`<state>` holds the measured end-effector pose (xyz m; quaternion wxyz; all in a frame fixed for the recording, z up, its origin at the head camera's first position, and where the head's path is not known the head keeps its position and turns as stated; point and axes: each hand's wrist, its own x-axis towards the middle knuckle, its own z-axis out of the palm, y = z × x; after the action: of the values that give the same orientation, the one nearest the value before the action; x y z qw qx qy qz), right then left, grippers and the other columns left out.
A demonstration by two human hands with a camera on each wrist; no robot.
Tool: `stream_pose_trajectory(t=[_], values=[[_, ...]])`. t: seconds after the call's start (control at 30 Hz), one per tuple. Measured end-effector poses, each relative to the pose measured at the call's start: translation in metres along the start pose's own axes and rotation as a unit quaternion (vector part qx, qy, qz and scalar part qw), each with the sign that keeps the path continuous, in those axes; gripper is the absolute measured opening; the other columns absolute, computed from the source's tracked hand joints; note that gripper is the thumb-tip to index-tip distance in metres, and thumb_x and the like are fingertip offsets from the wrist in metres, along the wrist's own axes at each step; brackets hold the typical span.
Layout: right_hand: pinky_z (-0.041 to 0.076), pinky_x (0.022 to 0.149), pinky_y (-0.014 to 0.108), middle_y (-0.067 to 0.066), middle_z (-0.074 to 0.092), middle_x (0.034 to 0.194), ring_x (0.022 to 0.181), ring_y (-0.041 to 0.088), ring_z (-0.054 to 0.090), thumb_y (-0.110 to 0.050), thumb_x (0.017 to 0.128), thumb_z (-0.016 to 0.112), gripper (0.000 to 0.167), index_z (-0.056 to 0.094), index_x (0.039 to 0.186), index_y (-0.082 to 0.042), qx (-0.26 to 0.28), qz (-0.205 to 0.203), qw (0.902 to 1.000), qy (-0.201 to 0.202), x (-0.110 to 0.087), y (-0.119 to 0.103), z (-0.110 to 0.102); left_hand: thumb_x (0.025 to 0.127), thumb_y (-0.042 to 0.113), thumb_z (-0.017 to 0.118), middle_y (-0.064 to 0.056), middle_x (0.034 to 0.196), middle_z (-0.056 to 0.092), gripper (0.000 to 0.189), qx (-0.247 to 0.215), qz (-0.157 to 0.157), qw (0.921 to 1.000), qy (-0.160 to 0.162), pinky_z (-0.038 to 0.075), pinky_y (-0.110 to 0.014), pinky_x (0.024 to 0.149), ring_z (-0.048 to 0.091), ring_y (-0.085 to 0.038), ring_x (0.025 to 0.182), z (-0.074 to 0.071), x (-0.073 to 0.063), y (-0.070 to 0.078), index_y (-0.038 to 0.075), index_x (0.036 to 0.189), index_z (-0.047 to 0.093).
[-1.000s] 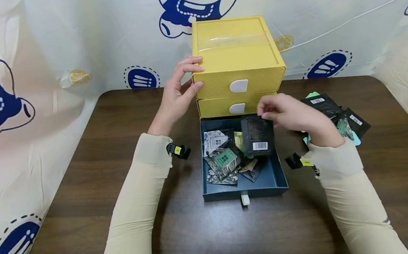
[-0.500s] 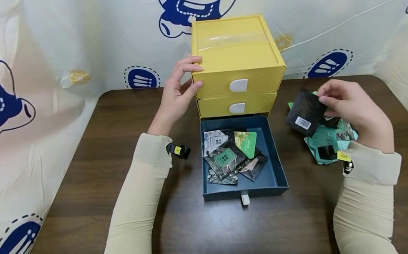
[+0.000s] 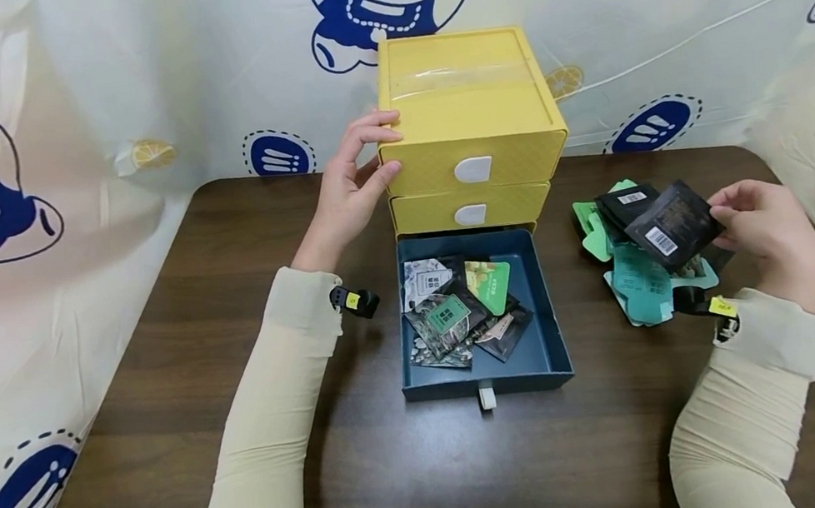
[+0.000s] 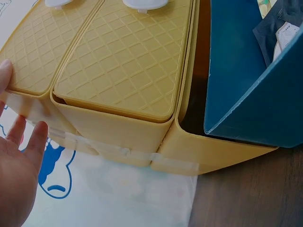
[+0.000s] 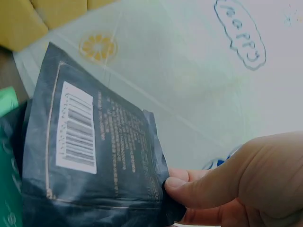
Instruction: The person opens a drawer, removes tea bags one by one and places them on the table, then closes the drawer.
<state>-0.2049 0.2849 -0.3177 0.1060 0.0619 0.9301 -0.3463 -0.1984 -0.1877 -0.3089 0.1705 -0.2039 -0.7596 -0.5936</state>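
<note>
My left hand [image 3: 351,189] rests against the left front edge of the yellow drawer box [image 3: 467,88], fingers extended on its side and corner. In the left wrist view its fingers [image 4: 35,142] touch the yellow wall. Between thumb and fingers my right hand [image 3: 771,233] pinches one edge of a black sachet [image 3: 676,225] with a white barcode. The sachet [image 5: 102,142] is tilted over a pile of other packets. Below the yellow drawers a blue drawer [image 3: 551,355] is pulled out, with several patterned sachets [image 3: 449,320] and a green packet [image 3: 490,282] inside.
The pile on the right holds teal packets [image 3: 641,286], a light green packet [image 3: 594,233] and another black sachet [image 3: 624,200]. A printed cloth [image 3: 152,65] hangs behind the brown table [image 3: 372,476]. A white pull tab [image 3: 488,398] sticks out from the blue drawer's front.
My right hand has carried the black sachet out of the blue drawer and rightward to above the pile of packets. The left hand stays on the yellow box.
</note>
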Motion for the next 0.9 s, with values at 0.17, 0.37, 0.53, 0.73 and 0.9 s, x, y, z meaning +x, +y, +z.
stream_pose_trajectory(t=[0.17, 0.37, 0.53, 0.73, 0.9], values=[[0.054, 0.063, 0.020, -0.016, 0.052, 0.080, 0.069, 0.005, 0.056, -0.014, 0.105, 0.040, 0.032, 0.046, 0.127, 0.009, -0.004, 0.022, 0.9995, -0.024, 0.004, 0.016, -0.002, 0.096, 0.003, 0.062, -0.006, 0.148, 0.049, 0.024, -0.004, -0.001, 1.0000, 0.002, 0.041, -0.052, 0.114, 0.033, -0.009, 0.147, 0.000, 0.000, 0.000, 0.001, 0.120, 0.058], [0.055, 0.065, 0.025, 0.010, 0.055, 0.102, 0.082, 0.019, 0.054, -0.014, 0.105, 0.040, 0.033, 0.046, 0.131, 0.006, 0.000, 0.056, 0.9974, -0.045, 0.009, 0.026, 0.002, 0.096, 0.004, 0.062, -0.007, 0.148, 0.049, 0.025, -0.007, 0.007, 0.9999, 0.003, 0.041, -0.053, 0.114, 0.033, -0.010, 0.146, 0.000, 0.000, 0.000, 0.000, 0.121, 0.058], [0.056, 0.067, 0.023, 0.011, 0.055, 0.109, 0.090, 0.022, 0.052, -0.015, 0.105, 0.043, 0.035, 0.045, 0.133, 0.005, 0.013, 0.067, 0.9964, -0.051, 0.012, 0.027, 0.005, 0.096, 0.003, 0.062, -0.007, 0.148, 0.048, 0.026, -0.009, 0.001, 1.0000, 0.002, 0.040, -0.052, 0.115, 0.033, -0.011, 0.147, 0.000, 0.001, 0.001, 0.000, 0.121, 0.057], [0.054, 0.066, 0.024, 0.012, 0.056, 0.109, 0.092, 0.025, 0.052, -0.028, 0.105, 0.045, 0.042, 0.047, 0.133, 0.004, -0.010, 0.050, 0.9978, -0.042, 0.012, 0.023, 0.008, 0.096, 0.002, 0.062, -0.008, 0.148, 0.048, 0.025, -0.012, 0.002, 0.9999, 0.003, 0.041, -0.052, 0.114, 0.033, -0.011, 0.147, 0.000, 0.000, 0.001, 0.000, 0.120, 0.057], [0.047, 0.069, 0.028, 0.007, 0.061, 0.102, 0.087, 0.019, 0.054, -0.030, 0.105, 0.043, 0.043, 0.050, 0.128, 0.006, -0.035, 0.016, 0.9991, -0.019, 0.011, 0.015, 0.007, 0.095, 0.001, 0.062, -0.008, 0.148, 0.048, 0.024, -0.010, 0.001, 0.9999, 0.002, 0.041, -0.052, 0.114, 0.031, -0.010, 0.148, 0.000, 0.000, 0.000, 0.000, 0.119, 0.058]])
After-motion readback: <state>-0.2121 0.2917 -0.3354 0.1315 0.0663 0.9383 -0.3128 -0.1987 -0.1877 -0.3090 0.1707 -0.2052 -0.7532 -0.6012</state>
